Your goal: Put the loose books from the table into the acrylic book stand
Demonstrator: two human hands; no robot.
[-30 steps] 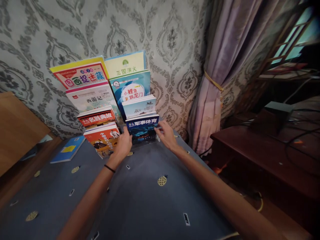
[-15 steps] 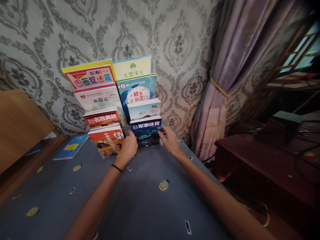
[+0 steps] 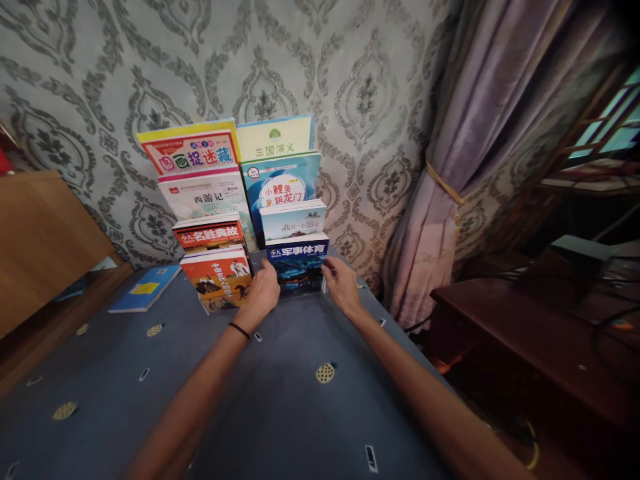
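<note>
A dark blue book stands upright at the front of the right-hand column of tiered books. My left hand is closed at its left edge, thumb up and the other fingers mostly hidden. At the right edge, my right hand pinches with thumb and fingertips. Behind it rise a pale blue book, a teal book and a cream book. The left column has an orange book in front, then a red-topped book, a white book and a yellow-edged picture book.
A blue book lies flat on the blue patterned cloth at left, near a wooden cabinet. Patterned wallpaper backs the books. A tied purple curtain and a dark red table with cables are on the right.
The view has turned slightly, so the books appear a little farther right. My right fingers have drawn in closer on the dark blue book's edge; my left hand stays at its other side.
</note>
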